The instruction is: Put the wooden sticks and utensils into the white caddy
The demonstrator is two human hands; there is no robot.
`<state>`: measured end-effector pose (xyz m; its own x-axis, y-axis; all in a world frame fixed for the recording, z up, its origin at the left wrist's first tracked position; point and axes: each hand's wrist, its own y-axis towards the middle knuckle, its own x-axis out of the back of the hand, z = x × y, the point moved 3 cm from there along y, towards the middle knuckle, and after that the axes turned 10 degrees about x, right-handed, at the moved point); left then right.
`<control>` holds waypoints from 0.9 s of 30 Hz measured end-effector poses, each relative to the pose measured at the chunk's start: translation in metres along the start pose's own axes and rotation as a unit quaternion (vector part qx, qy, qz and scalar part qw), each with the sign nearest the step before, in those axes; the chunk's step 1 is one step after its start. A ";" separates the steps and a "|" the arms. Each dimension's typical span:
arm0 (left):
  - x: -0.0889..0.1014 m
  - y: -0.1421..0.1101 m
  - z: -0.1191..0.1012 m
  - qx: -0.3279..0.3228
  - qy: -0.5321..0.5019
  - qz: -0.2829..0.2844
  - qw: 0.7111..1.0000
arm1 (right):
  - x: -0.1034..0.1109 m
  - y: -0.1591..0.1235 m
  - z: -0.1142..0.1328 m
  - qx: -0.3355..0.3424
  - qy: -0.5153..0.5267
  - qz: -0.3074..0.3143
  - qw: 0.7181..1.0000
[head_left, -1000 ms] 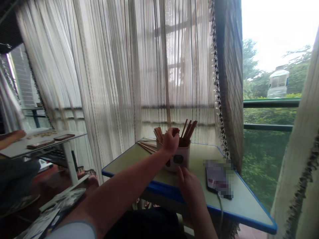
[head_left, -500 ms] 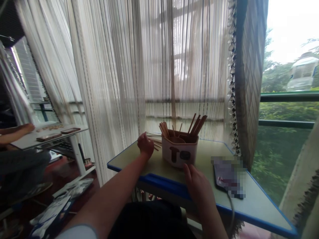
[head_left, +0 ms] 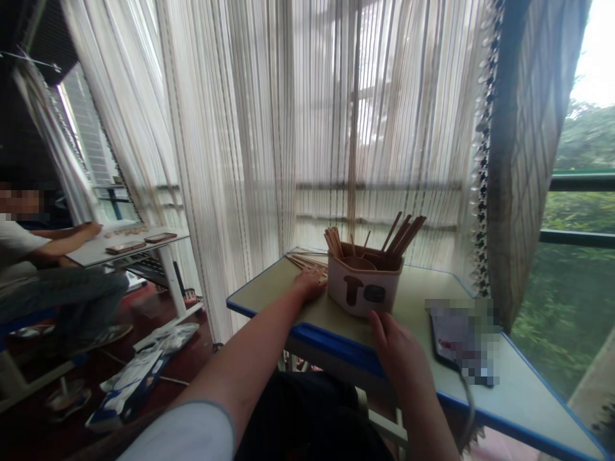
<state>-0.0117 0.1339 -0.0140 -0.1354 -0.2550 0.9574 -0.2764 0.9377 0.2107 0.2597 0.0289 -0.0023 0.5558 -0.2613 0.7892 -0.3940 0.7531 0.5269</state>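
Observation:
A white holder with a brown rim (head_left: 353,301) stands on the small desk, its front marked with a brown T-like shape and a dark oval. Light thin sticks like chopsticks (head_left: 332,242) lean in its left section, and darker chopsticks (head_left: 403,234) rise at its right. My left hand (head_left: 311,283) lies low on the desk just left of the holder, fingers stretched over the near ends of loose chopsticks (head_left: 302,261). By the holder's lower front edge rests my right hand (head_left: 398,339), fingers extended and nothing visible in it; whether it touches the holder is unclear.
On the right of the blue-edged desk (head_left: 269,291) lies a phone (head_left: 446,339) with a cable. A curtain (head_left: 240,128) hangs behind. At left, another person sits at a white table (head_left: 91,254); a box with plastic wrapping (head_left: 144,374) is on the floor.
My left hand has gone from a raised, closed pose to lying flat beside the loose chopsticks. The view has turned left, showing more of the other person. My right hand stays by the holder.

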 end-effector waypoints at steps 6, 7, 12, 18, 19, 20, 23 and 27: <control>0.005 -0.004 -0.004 0.000 -0.003 -0.020 1.000 | 0.000 0.000 0.000 -0.011 0.002 0.008 1.000; 0.006 -0.005 -0.004 0.007 -0.002 -0.033 0.999 | 0.000 0.000 0.000 -0.011 0.003 0.009 1.000; 0.013 -0.015 -0.003 0.043 0.006 -0.071 0.997 | 0.000 0.001 0.000 -0.009 0.009 0.021 1.000; 0.019 -0.027 -0.004 0.083 0.018 -0.087 0.993 | 0.001 0.000 0.002 -0.015 0.004 0.027 1.000; 0.020 -0.029 -0.004 0.097 0.020 -0.091 0.991 | 0.002 0.000 0.002 -0.015 0.005 0.027 1.000; 0.022 -0.030 -0.004 0.113 0.023 -0.097 0.989 | 0.002 0.000 0.003 -0.015 0.007 0.027 0.999; 0.027 -0.034 -0.003 0.157 0.025 -0.110 0.981 | 0.002 0.001 0.003 -0.017 0.004 0.033 0.999; 0.035 -0.039 -0.004 0.171 0.017 -0.106 0.979 | 0.003 0.001 0.004 -0.010 -0.007 0.032 0.999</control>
<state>-0.0020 0.0896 0.0118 -0.0093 -0.4218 0.9067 -0.5981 0.7290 0.3330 0.2581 0.0263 0.0017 0.5200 -0.2209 0.8251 -0.4128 0.7806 0.4692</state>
